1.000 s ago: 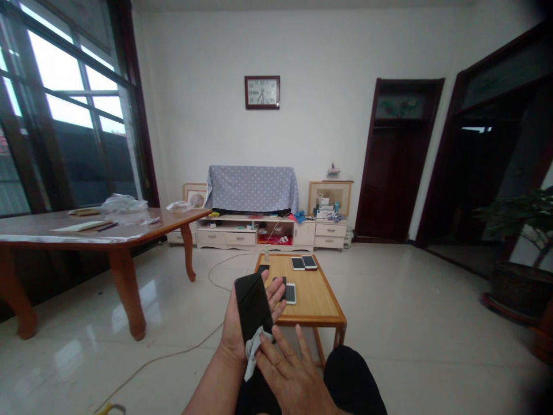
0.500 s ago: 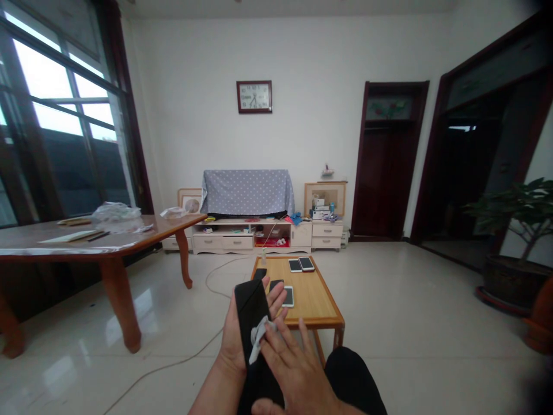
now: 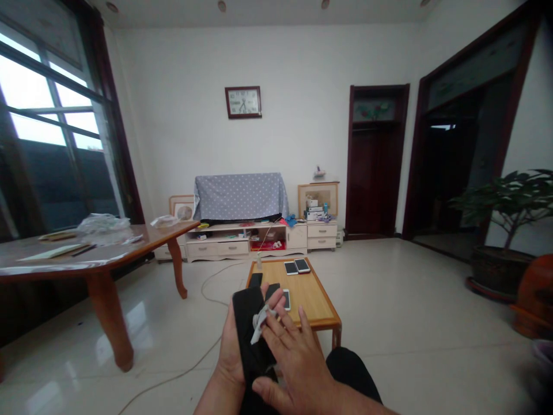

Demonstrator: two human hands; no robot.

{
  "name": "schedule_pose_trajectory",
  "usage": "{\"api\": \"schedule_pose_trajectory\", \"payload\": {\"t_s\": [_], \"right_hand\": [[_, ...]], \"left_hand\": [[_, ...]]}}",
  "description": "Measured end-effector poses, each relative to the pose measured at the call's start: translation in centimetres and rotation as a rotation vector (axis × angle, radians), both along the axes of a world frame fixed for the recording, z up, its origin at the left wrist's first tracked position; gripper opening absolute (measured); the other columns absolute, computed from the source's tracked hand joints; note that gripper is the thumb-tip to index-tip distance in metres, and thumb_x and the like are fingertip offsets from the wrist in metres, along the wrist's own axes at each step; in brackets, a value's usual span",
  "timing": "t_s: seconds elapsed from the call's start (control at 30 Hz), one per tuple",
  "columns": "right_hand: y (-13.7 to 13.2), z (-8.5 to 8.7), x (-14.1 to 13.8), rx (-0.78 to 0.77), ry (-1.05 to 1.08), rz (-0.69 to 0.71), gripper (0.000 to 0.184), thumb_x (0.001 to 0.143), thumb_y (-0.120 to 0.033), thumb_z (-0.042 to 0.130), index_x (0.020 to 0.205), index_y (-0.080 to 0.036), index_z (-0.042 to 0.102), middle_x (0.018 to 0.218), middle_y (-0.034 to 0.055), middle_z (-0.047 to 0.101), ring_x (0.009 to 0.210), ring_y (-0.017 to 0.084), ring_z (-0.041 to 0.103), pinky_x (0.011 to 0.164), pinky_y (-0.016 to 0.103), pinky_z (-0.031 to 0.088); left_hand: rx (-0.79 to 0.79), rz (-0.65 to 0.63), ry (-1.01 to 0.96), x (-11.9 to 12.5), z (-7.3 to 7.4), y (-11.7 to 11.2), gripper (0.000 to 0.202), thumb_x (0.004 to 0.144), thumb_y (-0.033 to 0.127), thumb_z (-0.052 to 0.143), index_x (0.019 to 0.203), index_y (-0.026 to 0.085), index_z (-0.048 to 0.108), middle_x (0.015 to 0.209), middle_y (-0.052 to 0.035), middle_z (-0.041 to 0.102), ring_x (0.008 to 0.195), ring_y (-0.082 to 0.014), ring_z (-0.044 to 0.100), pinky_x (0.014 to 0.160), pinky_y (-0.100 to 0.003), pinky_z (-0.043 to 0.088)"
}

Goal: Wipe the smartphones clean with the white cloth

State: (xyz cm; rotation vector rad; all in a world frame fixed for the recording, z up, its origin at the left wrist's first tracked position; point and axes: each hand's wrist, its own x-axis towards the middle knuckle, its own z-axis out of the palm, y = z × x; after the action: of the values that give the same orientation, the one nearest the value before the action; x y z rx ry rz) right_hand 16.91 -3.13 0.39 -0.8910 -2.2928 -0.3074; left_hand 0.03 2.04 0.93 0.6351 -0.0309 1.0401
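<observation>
My left hand is wrapped round a black smartphone, which lies tilted in the palm with its dark face up. The fingertips of my left hand show beyond the phone's right edge. A crumpled white tissue lies against the phone's face. Fingers of my right hand pinch and press the tissue there, with the thumb near the phone's lower end. The phone's bottom part is partly hidden behind my right hand.
Ahead stands a low wooden table with several phones, among them a white-framed phone, and a small clear bottle. A larger table is at left. A cable runs across the floor. My knee is at right.
My right hand has slid the tissue a little up the phone, towards its far end. The whole view has shifted slightly. My left hand keeps hold of the phone.
</observation>
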Motion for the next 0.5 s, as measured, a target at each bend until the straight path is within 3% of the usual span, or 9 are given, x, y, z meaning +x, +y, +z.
{"api": "schedule_pose_trajectory", "payload": {"t_s": [0.13,0.2,0.27,0.43,0.5], "right_hand": [[-0.9,-4.5,0.4,0.177,-0.055,0.032,0.079,0.092,-0.071,0.049,0.15,-0.017,0.045,0.153,0.0106,0.047,0.147,0.034,0.032,0.123,0.059,0.009],[-1.0,-5.1,0.3,0.222,-0.038,0.035,0.077,0.092,-0.07,0.049,0.148,-0.017,0.047,0.151,0.0092,0.051,0.147,0.032,0.033,0.124,0.057,0.008],[-0.8,-4.2,0.3,0.179,-0.033,0.057,0.079,0.092,-0.071,0.049,0.15,-0.018,0.044,0.153,0.0084,0.048,0.148,0.032,0.031,0.124,0.059,0.006],[-0.2,0.6,0.2,-0.052,0.021,-0.009,0.078,0.095,-0.064,0.05,0.157,-0.021,0.032,0.161,0.0097,0.032,0.151,0.036,0.02,0.119,0.069,0.009],[-0.2,0.7,0.2,-0.074,0.038,-0.026,0.077,0.095,-0.063,0.05,0.157,-0.022,0.031,0.163,0.0087,0.029,0.152,0.037,0.018,0.119,0.07,0.008]], "left_hand": [[-0.002,0.062,-0.018,-1.9,0.0,1.0,0.078,0.093,0.072,0.031,0.157,0.027,0.028,0.16,-0.0159,0.035,0.15,-0.0303,0.026,0.124,-0.052,0.014],[-0.012,0.074,-0.02,-1.7,-0.2,1.1,0.078,0.093,0.071,0.031,0.157,0.027,0.026,0.161,-0.0168,0.034,0.15,-0.0305,0.026,0.123,-0.052,0.015],[-0.011,0.056,-0.008,-0.9,-0.4,1.0,0.077,0.094,0.07,0.03,0.157,0.026,0.027,0.16,-0.0173,0.035,0.15,-0.0304,0.027,0.123,-0.052,0.014],[0.025,-0.069,0.029,1.5,-1.0,0.4,0.079,0.093,0.073,0.028,0.154,0.023,0.036,0.157,-0.0169,0.041,0.151,-0.0309,0.025,0.124,-0.053,0.009],[0.026,-0.06,0.029,1.3,-0.9,0.5,0.08,0.092,0.073,0.029,0.153,0.021,0.039,0.157,-0.0175,0.042,0.151,-0.031,0.025,0.124,-0.052,0.009]]}}
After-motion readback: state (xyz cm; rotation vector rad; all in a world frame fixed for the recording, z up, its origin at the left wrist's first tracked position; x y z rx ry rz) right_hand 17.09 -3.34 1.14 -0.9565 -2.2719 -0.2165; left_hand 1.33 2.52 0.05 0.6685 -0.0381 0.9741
